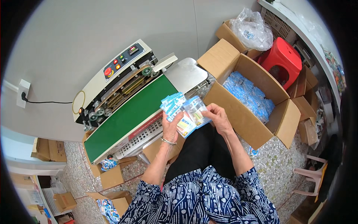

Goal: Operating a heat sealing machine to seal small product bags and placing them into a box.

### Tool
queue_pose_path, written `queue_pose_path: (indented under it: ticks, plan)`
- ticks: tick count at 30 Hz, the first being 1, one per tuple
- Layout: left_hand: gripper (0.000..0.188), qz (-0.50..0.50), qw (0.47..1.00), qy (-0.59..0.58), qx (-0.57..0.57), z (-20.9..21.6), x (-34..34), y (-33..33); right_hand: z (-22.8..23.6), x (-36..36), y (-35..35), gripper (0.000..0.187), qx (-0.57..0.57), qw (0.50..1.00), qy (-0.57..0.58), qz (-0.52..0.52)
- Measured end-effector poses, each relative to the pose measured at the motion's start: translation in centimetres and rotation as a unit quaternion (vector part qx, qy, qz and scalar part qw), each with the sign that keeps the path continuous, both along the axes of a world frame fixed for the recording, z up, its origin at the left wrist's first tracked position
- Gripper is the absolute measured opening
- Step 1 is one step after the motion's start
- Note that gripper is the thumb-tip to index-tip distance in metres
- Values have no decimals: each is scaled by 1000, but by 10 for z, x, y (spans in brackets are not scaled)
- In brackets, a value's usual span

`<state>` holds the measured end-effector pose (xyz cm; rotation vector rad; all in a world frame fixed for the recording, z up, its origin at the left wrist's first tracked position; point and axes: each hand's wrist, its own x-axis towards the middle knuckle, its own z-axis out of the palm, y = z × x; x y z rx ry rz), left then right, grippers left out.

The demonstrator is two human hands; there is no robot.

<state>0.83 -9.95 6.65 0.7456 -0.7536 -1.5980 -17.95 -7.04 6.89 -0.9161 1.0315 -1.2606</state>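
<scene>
My left hand (171, 128) is closed around a fanned bunch of blue-and-white striped packets (173, 104), with the thumb on top. Between the thumb and fingers of my right hand (220, 118) is the edge of another small packet (196, 107), partly see-through, with something pale inside. That packet overlaps the bunch, so I cannot tell whether the two touch. Both hands are above my lap, just in front of the green conveyor belt (130, 119) of a sealing machine (112, 78). A large open cardboard box (238, 115) of blue packets (249, 95) stands to the right.
A metal plate (186, 72) extends from the belt's far end. Behind the large box are a red stool (285, 58) and a clear plastic bag (253, 31). Smaller cartons with packets (108, 211) sit on the floor at left. A pale pink stool (313, 177) is at lower right.
</scene>
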Motion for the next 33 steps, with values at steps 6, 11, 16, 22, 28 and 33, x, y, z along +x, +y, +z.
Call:
queue_pose_path:
  ticks: [6,11,16,22,28,33]
  plan:
    - [56,-26,999,-31,19,-3,-7,4,-1,2,0,11,10,992,-120,-28]
    - [58,-58,996,-65,5,-5,-12,9,-1,9,6,13,-19,999,-31,-7]
    - [56,-85,996,-35,13,-11,-17,19,-11,11,14,19,-7,1000,-5,-1]
    - [54,-85,995,-39,28,-23,-15,16,-17,-2,21,15,58,993,-98,16]
    - [55,-72,996,19,58,-27,-14,17,-17,-14,21,13,43,995,-85,-24]
    - [55,-64,996,24,59,-26,-16,18,-21,-14,24,19,51,999,2,2]
